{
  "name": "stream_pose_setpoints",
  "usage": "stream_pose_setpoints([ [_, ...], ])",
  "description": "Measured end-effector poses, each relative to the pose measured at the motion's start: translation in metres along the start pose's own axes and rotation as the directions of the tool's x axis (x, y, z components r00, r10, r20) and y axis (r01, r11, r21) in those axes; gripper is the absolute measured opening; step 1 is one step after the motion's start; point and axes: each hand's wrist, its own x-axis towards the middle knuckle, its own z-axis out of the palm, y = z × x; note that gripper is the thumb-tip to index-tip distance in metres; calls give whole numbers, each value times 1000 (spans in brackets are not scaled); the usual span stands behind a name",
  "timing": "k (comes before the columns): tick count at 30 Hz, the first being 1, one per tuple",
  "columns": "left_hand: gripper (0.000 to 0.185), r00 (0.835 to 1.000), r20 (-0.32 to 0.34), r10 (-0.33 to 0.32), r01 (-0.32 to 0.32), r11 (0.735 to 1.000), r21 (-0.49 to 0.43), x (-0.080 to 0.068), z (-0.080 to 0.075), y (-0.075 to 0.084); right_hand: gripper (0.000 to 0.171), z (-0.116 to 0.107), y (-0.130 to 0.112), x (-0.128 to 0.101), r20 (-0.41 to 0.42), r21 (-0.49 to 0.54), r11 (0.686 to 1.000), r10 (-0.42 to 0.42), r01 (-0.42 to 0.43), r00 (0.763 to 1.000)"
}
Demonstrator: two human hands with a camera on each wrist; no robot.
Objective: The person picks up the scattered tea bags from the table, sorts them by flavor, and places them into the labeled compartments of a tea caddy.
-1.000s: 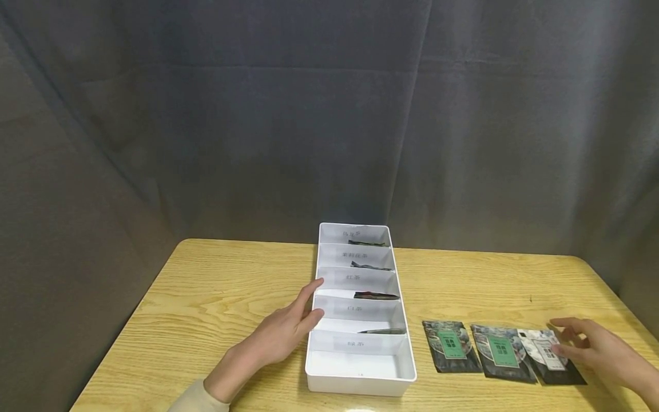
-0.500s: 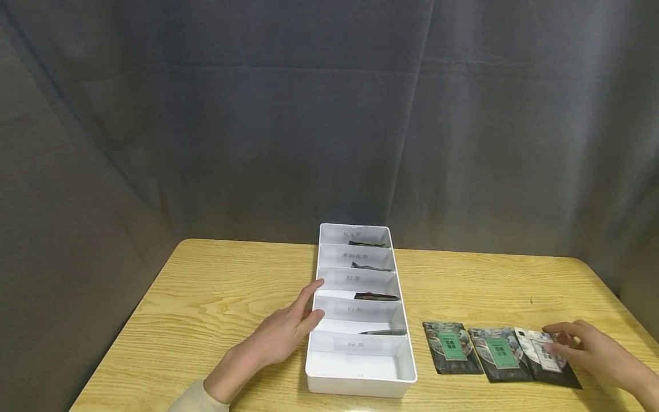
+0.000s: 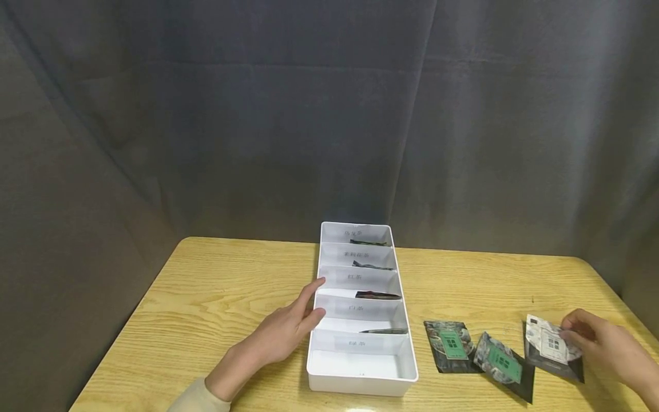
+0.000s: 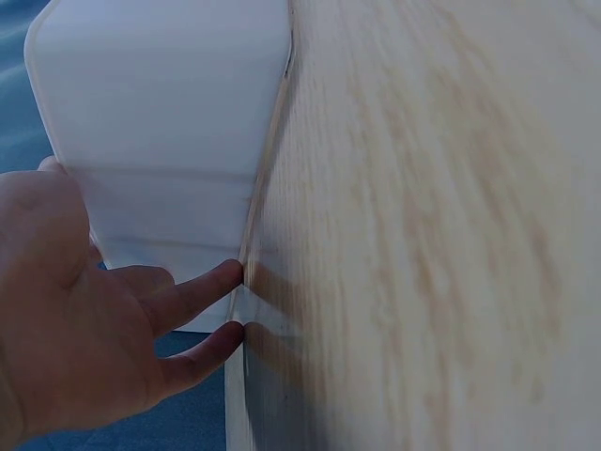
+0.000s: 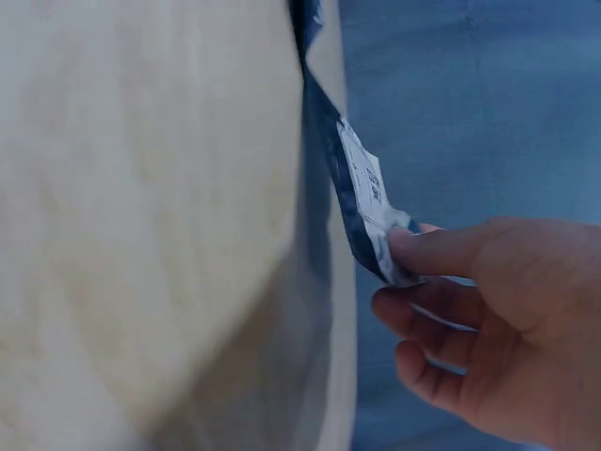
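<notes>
My left hand (image 3: 280,332) rests against the left side of a long white divided box (image 3: 362,386), index finger and thumb tip at its rim. In the left wrist view, two straight fingers (image 4: 202,293) of it reach the box's lower edge. My right hand (image 3: 607,346) pinches a tea packet with a white label (image 3: 553,345) by its right edge, thumb on the printed face. The right wrist view shows this packet (image 5: 362,193) tilted and nearly edge-on. Left of it are two green-label tea packets, one flat (image 3: 452,347), the other (image 3: 503,366) turned askew.
Dark packets stand in the box's far compartments, among them a red-marked one (image 3: 378,295) and a thin greenish one (image 3: 385,331). Each compartment has a printed label. A grey curtain (image 3: 288,126) hangs behind the wooden table (image 3: 226,286).
My right hand now grips the white-label packet and has pulled it up and to the right, off its neighbour. The middle green-label packet has twisted askew. The left hand stays put.
</notes>
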Motion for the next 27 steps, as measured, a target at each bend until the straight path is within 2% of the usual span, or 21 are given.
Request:
stream_pose_setpoints([
  [2, 56, 1000, 0, 3, -3, 1000, 0, 0, 0, 0, 9, -4, -1, -1, -93, -2, 1000, -21, 21, 995],
  [6, 56, 1000, -1, 10, -10, 1000, 3, 0, 0, 0, 10, -11, -7, -2, -239, -16, 998, -62, 60, 969],
  [10, 56, 1000, 1, 10, -10, 1000, 3, -1, -1, 1, 9, -18, -18, -3, -311, -16, 997, -77, 75, 947],
  [14, 56, 1000, 1, 6, -6, 1000, 3, -1, -1, 1, 9, -23, -33, -5, -358, 2, 996, -79, 85, 931],
  [21, 57, 1000, 2, -1, 1, 1000, 7, 0, 0, 0, 7, -34, -61, -6, -391, 21, 996, -69, 84, 918],
  [27, 56, 1000, 5, -5, 5, 1000, 8, 1, -1, 0, 13, -43, -86, -7, -447, 34, 990, -110, 140, 888],
])
